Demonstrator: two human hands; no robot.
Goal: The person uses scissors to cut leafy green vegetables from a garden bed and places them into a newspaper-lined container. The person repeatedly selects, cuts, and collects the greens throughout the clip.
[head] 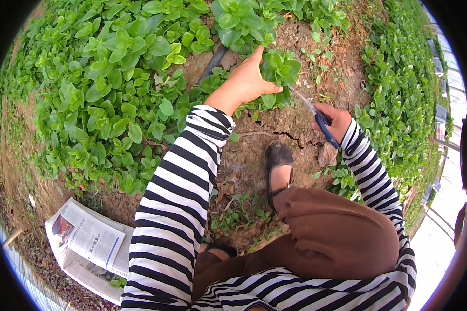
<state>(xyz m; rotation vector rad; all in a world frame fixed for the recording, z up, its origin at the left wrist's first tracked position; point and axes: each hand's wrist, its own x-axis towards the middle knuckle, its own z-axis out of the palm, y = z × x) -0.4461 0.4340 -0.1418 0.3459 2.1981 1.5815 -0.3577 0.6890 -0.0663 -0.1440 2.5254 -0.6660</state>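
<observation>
My left hand (246, 81) reaches in among the plants, thumb and forefinger spread around a green leafy shoot (278, 67). Its other fingers are hidden under the leaves, so whether they grip the stem cannot be told. In my right hand (337, 119) is a blue-handled cutting tool (323, 127) with a long, narrow metal blade. The blade points up and left, and its tip goes out of sight at the base of that shoot. Whether the tool is a knife or scissors is unclear. Broad-leaved plants (233, 19) stand just beyond my left hand.
Dense low plants (113, 89) cover the left; another planted row (397, 132) runs along the right. Cracked soil (249, 151) lies between, under my black shoe (279, 159). A dark irrigation hose (215, 62) shows between leaves. Printed newspaper sheets (95, 237) lie at lower left, a green sprig (118, 282) on them.
</observation>
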